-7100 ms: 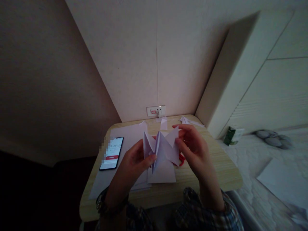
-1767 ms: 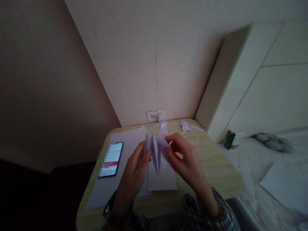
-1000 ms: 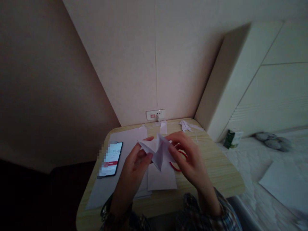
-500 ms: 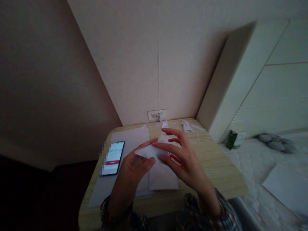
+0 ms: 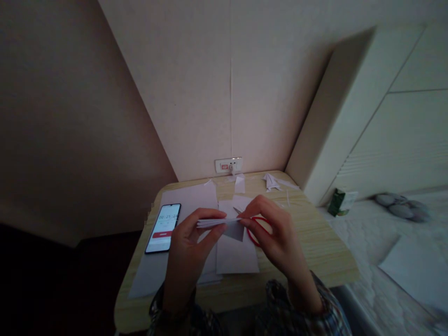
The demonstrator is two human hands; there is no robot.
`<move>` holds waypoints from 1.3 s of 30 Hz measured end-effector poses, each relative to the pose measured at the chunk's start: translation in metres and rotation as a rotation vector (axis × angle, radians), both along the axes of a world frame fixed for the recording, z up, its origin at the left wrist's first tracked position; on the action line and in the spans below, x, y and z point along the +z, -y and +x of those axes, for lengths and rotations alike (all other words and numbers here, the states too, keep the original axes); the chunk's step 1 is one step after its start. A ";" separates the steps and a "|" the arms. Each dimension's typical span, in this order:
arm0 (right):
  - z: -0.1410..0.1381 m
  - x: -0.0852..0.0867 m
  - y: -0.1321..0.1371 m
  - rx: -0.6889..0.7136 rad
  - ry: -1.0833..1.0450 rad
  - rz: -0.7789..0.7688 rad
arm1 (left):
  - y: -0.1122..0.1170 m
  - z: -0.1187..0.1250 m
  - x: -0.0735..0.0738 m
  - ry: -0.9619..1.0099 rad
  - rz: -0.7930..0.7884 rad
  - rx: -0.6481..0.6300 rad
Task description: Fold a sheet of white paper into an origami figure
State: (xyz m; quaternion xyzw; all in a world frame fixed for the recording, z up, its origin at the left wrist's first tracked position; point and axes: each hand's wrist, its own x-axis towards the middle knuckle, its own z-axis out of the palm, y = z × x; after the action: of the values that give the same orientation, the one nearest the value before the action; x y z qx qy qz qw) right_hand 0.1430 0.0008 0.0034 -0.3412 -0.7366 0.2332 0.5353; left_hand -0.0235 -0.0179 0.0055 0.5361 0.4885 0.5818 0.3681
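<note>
Between my two hands is a folded piece of white paper [image 5: 234, 230], seen edge-on with several layers and one flap hanging down. My left hand [image 5: 192, 238] pinches its left side between thumb and fingers. At the right end, the thumb and fingertips of my right hand [image 5: 269, 228] grip the paper's edge. Red-handled scissors [image 5: 252, 239] lie beneath and beside my right hand, partly hidden by it. Under the held piece, a white paper sheet [image 5: 238, 261] rests on the table.
A phone [image 5: 163, 228] showing a timer lies on larger white sheets [image 5: 147, 280] at the left of the wooden table [image 5: 315, 252]. Toward the back are a folded paper figure [image 5: 270, 182] and a paper strip [image 5: 240, 184]. Right of the table, a green-and-white box [image 5: 336, 203] stands on a bed.
The paper has tipped from showing its face to nearly edge-on. My right hand's spread fingers have come together on its right end, uncovering more of the scissors.
</note>
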 end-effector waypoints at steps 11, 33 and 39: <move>-0.002 -0.004 -0.002 0.027 0.063 -0.109 | 0.007 -0.001 0.001 -0.091 0.217 0.212; -0.006 -0.001 0.003 0.046 0.088 -0.045 | 0.002 -0.002 0.001 -0.373 0.312 0.022; -0.005 -0.002 0.003 0.049 0.110 -0.028 | 0.001 0.001 -0.005 -0.312 0.265 0.016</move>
State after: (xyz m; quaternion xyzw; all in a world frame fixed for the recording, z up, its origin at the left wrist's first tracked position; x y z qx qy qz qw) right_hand 0.1379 -0.0018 0.0011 -0.3429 -0.7697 0.2374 0.4833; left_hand -0.0223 -0.0189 0.0008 0.6597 0.4630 0.5538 0.2093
